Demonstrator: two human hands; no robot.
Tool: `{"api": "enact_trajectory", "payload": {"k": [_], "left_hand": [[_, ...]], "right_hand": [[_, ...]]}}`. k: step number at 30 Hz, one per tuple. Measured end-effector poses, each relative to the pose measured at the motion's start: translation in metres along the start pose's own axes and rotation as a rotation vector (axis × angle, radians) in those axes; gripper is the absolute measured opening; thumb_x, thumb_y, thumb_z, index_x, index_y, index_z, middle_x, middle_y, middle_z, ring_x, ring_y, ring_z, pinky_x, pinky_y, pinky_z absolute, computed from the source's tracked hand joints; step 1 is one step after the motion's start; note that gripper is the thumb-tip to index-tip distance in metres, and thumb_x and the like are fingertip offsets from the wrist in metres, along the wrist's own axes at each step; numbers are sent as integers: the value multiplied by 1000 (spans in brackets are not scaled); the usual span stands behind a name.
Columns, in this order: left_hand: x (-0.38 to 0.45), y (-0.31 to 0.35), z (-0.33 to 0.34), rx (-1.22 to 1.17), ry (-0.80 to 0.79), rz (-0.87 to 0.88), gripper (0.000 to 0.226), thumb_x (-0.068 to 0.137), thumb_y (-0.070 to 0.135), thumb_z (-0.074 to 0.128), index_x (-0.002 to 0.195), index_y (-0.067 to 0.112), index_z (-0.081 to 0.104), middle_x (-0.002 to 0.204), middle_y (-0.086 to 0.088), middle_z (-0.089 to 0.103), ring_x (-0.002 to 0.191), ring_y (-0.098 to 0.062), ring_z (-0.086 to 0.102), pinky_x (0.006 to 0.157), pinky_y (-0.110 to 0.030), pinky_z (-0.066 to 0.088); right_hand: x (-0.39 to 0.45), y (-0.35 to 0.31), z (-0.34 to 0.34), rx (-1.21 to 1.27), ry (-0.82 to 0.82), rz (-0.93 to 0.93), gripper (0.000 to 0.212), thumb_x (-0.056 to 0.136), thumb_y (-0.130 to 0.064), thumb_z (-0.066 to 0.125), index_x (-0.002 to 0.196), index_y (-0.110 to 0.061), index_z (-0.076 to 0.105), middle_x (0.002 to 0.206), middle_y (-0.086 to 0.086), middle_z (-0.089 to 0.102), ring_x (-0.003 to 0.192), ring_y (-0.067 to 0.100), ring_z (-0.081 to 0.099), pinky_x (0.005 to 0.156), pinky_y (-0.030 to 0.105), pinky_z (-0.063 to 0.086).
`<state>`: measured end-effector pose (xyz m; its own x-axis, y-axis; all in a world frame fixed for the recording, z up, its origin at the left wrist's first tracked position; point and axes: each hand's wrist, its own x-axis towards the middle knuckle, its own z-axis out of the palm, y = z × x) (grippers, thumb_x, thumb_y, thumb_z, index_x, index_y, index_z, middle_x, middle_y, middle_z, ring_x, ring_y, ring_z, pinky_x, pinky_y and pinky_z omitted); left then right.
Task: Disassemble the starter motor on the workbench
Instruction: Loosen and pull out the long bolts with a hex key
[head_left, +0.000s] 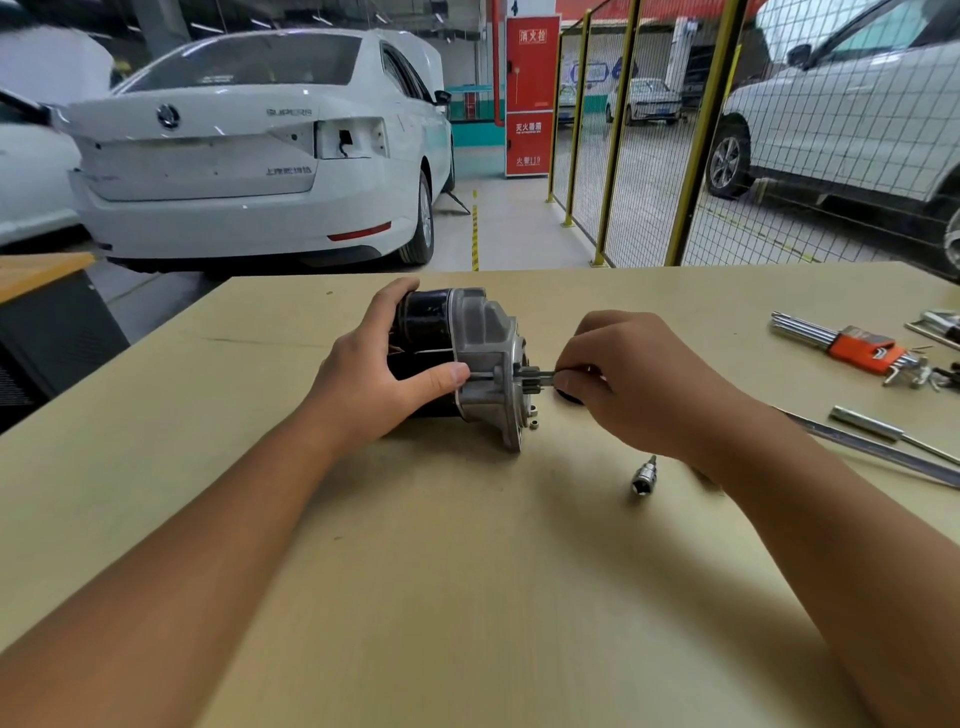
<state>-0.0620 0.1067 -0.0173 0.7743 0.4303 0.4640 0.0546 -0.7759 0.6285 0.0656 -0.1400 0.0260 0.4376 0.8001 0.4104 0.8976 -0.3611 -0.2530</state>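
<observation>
Starter motor (457, 358), laid on its side mid-tabletop (467, 597), long axis left to right. Black body is gripped by the left hand (384, 374); at the pinion end, apparently a slender tool (545, 375) is pinched by the right hand (639, 379), aligned with that axis.
</observation>
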Motion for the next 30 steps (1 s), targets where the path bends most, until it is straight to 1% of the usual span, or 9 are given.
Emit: {"api": "enact_trajectory", "payload": {"k": [4,7,10,14,17,21,26,28,30], "left_hand": [[0,1,0,-2,-1,-1,96,65,80,71,148,55,31,121,41,51,116,-7,58,98,-31,44],[0,1,0,2,-3,0,97,65,80,71,148,55,30,122,41,51,117,-8,57,98,-32,44],[0,0,0,2,-9,-2,97,65,80,71,149,55,29,123,39,51,119,-10,58,99,-33,44],[0,-1,0,-7,-12,1,96,65,81,72,148,57,29,123,39,51,119,-9,58,98,-31,44],[0,-1,0,-15,-10,2,97,65,81,72,148,57,29,122,40,51,115,-5,59,96,-30,44],[1,-1,0,-25,-8,-6,96,64,82,72,147,59,29,121,38,53,113,9,55,96,-31,45],[0,-1,0,-27,-10,1,95,64,82,72,146,60,29,122,38,54,113,7,56,94,-29,45],[1,-1,0,-28,-8,3,95,64,82,72,146,60,29,121,38,54,112,7,56,93,-28,44],[1,-1,0,-27,-7,6,96,64,83,72,147,60,29,121,38,54,112,8,56,92,-26,44]], "right_hand": [[-2,-4,-2,-101,89,23,7,90,-33,73,91,-29,78,93,-12,66,92,20,55,84,41,46],[-2,-5,-2,12,73,12,5,86,-24,79,87,-20,78,85,-6,65,79,19,60,74,42,54],[-1,-3,0,54,63,0,8,90,-24,75,90,-16,77,83,0,64,77,19,59,71,36,52],[1,-1,3,67,40,11,20,98,-24,63,95,-12,78,87,3,61,80,16,56,76,34,49],[1,-1,3,46,30,6,17,97,-22,66,95,-11,78,89,2,62,82,19,57,79,40,51],[-1,-4,1,-84,43,16,11,91,-35,72,92,-24,76,90,-8,62,90,20,54,83,42,47],[-1,-3,3,39,59,43,14,89,-30,75,87,-22,63,76,-4,62,72,21,56,67,39,52],[-1,-2,4,88,49,50,11,92,-31,72,89,-23,65,74,-6,60,68,13,55,63,34,49],[0,-2,6,80,35,37,13,96,-32,65,92,-20,71,77,-5,60,72,11,53,66,34,47]]}}
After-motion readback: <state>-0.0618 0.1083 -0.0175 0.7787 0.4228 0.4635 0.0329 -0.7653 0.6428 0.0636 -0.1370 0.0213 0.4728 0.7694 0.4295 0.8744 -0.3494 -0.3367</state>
